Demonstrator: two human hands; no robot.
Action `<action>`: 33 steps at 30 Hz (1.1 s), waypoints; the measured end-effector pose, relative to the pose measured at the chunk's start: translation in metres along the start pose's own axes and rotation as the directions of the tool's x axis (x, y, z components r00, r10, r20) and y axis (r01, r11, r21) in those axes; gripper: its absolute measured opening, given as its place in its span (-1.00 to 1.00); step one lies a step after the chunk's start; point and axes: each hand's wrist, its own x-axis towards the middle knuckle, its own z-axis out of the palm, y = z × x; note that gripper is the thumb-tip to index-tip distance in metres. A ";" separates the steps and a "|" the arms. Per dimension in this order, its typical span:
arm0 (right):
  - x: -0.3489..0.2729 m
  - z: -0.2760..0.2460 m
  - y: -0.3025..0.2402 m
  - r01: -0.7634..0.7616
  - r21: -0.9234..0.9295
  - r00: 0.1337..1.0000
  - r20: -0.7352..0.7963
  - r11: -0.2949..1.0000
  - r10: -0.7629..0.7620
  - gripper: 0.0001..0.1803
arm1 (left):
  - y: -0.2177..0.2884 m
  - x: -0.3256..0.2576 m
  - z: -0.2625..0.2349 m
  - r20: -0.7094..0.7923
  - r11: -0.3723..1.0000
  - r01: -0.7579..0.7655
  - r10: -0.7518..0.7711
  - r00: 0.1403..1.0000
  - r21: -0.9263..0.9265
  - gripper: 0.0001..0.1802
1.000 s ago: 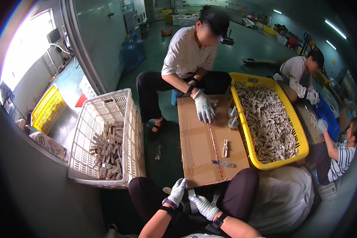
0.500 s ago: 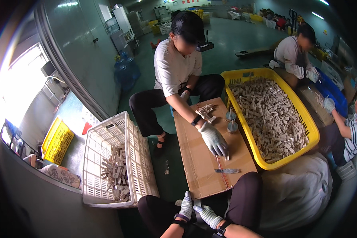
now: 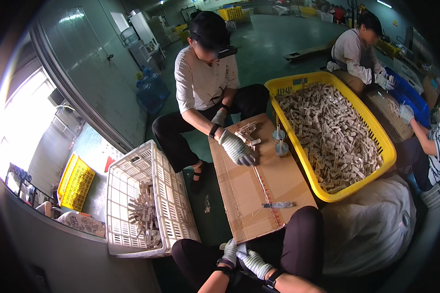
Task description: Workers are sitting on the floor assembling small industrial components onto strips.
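My left hand and right hand, both gloved, meet low over my lap, fingers curled together around something small; what it is, and which way its long axis runs, I cannot tell from here. Just ahead lies the flat cardboard sheet, running away from me toward the person opposite, between the white crate and yellow bin.
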 end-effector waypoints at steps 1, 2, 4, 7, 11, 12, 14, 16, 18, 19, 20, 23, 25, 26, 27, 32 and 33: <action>-0.004 -0.003 -0.005 -0.015 -0.030 1.000 -0.010 0.999 0.015 -0.30 | -0.001 -0.001 0.003 0.013 0.999 0.007 -0.007 1.000 -0.035 -0.69; -0.001 -0.004 0.000 -0.020 -0.036 1.000 -0.011 0.999 0.020 -0.31 | -0.001 -0.002 0.006 0.026 0.997 0.015 -0.014 1.000 -0.071 -0.69; 0.000 0.001 -0.002 -0.002 -0.046 1.000 0.002 0.999 0.002 -0.31 | -0.007 0.009 -0.005 0.027 0.995 0.004 -0.001 1.000 -0.096 -0.69; 0.010 0.006 0.005 0.005 -0.076 1.000 0.010 0.997 -0.004 -0.32 | -0.013 0.022 -0.013 0.031 0.994 0.002 0.002 1.000 -0.110 -0.70; 0.019 0.004 0.027 0.062 -0.048 0.998 -0.019 0.997 -0.063 -0.48 | -0.011 0.013 -0.001 -0.005 0.999 -0.036 0.036 0.999 -0.005 -0.69; 0.019 0.004 0.025 0.075 -0.036 0.997 -0.013 0.997 -0.075 -0.49 | -0.010 0.013 -0.004 -0.012 0.999 -0.043 0.043 0.999 -0.010 -0.69; 0.017 0.004 0.021 0.083 -0.046 0.997 0.008 0.995 -0.083 -0.48 | -0.009 0.011 -0.008 0.025 0.999 -0.040 0.041 0.999 -0.010 -0.66; 0.002 -0.001 0.003 0.074 -0.066 0.997 -0.005 0.995 -0.075 -0.47 | -0.008 0.005 -0.006 0.029 0.999 -0.039 0.039 0.999 -0.003 -0.65; 0.004 -0.001 0.008 0.072 -0.070 0.997 -0.017 0.995 -0.074 -0.46 | -0.008 0.005 -0.002 0.030 0.999 -0.050 0.050 0.998 0.016 -0.61; 0.003 0.002 0.006 0.071 -0.072 0.997 -0.016 0.995 -0.073 -0.45 | -0.011 0.008 -0.008 0.022 0.998 -0.061 0.061 0.998 0.012 -0.61; 0.004 0.004 0.003 0.081 -0.074 0.997 -0.006 0.994 -0.082 -0.45 | -0.014 0.013 -0.013 0.023 0.998 -0.058 0.059 0.998 -0.018 -0.61; 0.005 -0.003 0.003 -0.026 -0.062 0.998 0.052 0.998 0.029 -0.36 | -0.014 0.014 -0.008 0.031 0.999 -0.029 0.030 0.999 -0.037 -0.60; 0.003 -0.002 0.000 -0.014 -0.054 0.999 0.030 0.998 0.016 -0.41 | -0.015 0.014 -0.007 0.021 0.999 -0.017 0.018 1.000 -0.028 -0.60; 0.002 -0.002 -0.001 -0.001 -0.047 1.000 0.008 0.999 0.001 -0.45 | -0.017 0.015 -0.005 -0.007 0.998 -0.031 0.031 1.000 -0.054 -0.60; 0.001 -0.003 -0.002 -0.002 -0.046 1.000 0.008 0.999 0.002 -0.45 | -0.017 0.016 -0.004 -0.035 0.996 -0.048 0.045 0.998 -0.080 -0.59; 0.001 -0.005 -0.003 0.058 -0.075 0.998 0.035 0.996 -0.055 -0.47 | -0.024 0.026 -0.011 -0.019 0.998 -0.043 0.042 0.999 -0.045 -0.58; 0.004 -0.005 0.002 0.059 -0.075 0.998 0.032 0.995 -0.057 -0.47 | -0.026 0.028 -0.011 0.001 0.995 -0.019 0.019 1.000 -0.100 -0.59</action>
